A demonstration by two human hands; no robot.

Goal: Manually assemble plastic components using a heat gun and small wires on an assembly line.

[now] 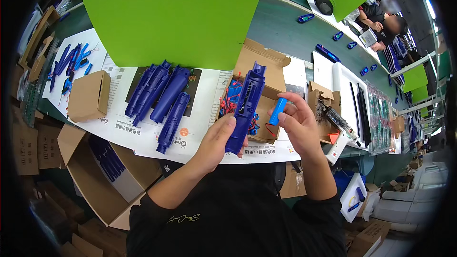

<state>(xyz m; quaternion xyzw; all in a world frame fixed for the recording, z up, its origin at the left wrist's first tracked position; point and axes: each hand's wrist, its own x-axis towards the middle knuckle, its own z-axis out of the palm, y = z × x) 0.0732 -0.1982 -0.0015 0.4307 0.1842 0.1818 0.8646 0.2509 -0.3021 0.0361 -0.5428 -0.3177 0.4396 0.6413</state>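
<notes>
My left hand (pixel 215 142) is closed around the lower part of a long dark blue plastic housing (pixel 248 97). The housing tilts slightly to the right, its open inner side facing up. Between the thumb and fingers of my right hand (pixel 303 123) is a light blue cylindrical battery (pixel 278 110). A thin red wire hangs below it. The battery is just right of the housing and apart from it. Behind both, an open cardboard box (pixel 262 64) holds several blue batteries with red wires (pixel 230 96), partly hidden by the housing. More dark blue housings (pixel 172 94) lie to the left.
A green panel (pixel 171 14) rises at the back. A small cardboard box (pixel 86 96) sits on the left of the paper-covered table; a large open carton (pixel 102 181) stands below. At right are a white gun-shaped tool (pixel 343 143) and circuit boards (pixel 381 119). Another person (pixel 381 24) sits far right.
</notes>
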